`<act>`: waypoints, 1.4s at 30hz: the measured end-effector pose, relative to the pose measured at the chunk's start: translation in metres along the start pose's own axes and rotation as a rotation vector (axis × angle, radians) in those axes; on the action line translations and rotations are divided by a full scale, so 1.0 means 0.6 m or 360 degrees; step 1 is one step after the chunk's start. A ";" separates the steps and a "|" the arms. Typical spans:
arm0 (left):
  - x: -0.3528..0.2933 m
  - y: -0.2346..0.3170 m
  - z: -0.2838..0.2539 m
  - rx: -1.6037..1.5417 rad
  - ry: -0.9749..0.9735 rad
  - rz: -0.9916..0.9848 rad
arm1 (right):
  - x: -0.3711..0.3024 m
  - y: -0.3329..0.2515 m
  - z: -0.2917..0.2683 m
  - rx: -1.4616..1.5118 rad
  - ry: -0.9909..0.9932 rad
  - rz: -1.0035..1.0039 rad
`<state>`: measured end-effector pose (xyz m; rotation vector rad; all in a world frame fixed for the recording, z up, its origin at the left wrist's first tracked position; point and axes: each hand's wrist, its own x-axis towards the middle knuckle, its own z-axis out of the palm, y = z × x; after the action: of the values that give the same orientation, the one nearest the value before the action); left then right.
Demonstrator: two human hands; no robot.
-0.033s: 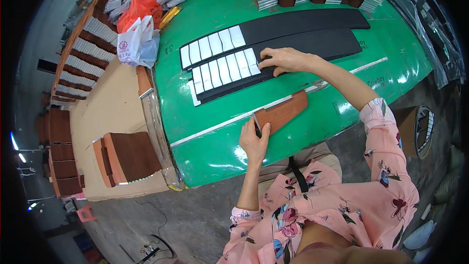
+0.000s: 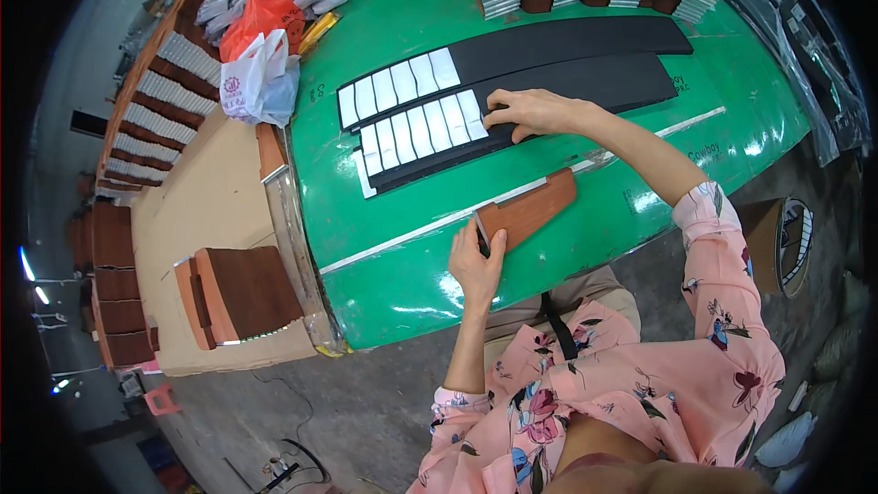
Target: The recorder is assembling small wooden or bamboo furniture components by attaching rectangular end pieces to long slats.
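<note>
Hands (image 2: 476, 265) (image 2: 540, 112) unmoved; brown panel (image 2: 535, 209) in left, nearer than right.

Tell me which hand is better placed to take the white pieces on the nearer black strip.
Probably the right hand: it is at the right end of the white pieces on the nearer black strip, while the left hand holds the brown piece, away from them.

Worn on the person's head, the left of two side-by-side fisheye cameras looks down and forward from near above the left hand (image 2: 475, 267), right hand (image 2: 541, 113) and green worktop (image 2: 393, 297), wide enough to catch the grey floor (image 2: 366, 402) beyond the edge.
</note>
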<state>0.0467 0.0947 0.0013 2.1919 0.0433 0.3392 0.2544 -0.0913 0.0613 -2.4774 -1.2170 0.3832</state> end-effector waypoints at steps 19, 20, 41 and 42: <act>0.000 -0.001 0.001 0.0016 0.0010 0.0010 | -0.014 -0.013 0.012 0.0145 0.0104 0.0105; 0.000 -0.002 0.001 0.0017 0.0011 0.0011 | -0.013 -0.014 0.011 0.0133 0.0091 0.0093; 0.000 -0.001 0.001 0.0025 -0.0011 -0.0047 | -0.002 -0.005 0.004 0.0105 -0.0035 0.0098; 0.000 -0.003 0.002 0.0022 0.0007 -0.0007 | 0.002 -0.006 0.001 0.0085 -0.0119 0.0111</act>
<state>0.0472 0.0948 -0.0006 2.2044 0.0530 0.3421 0.2524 -0.0881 0.0624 -2.4851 -1.1355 0.5247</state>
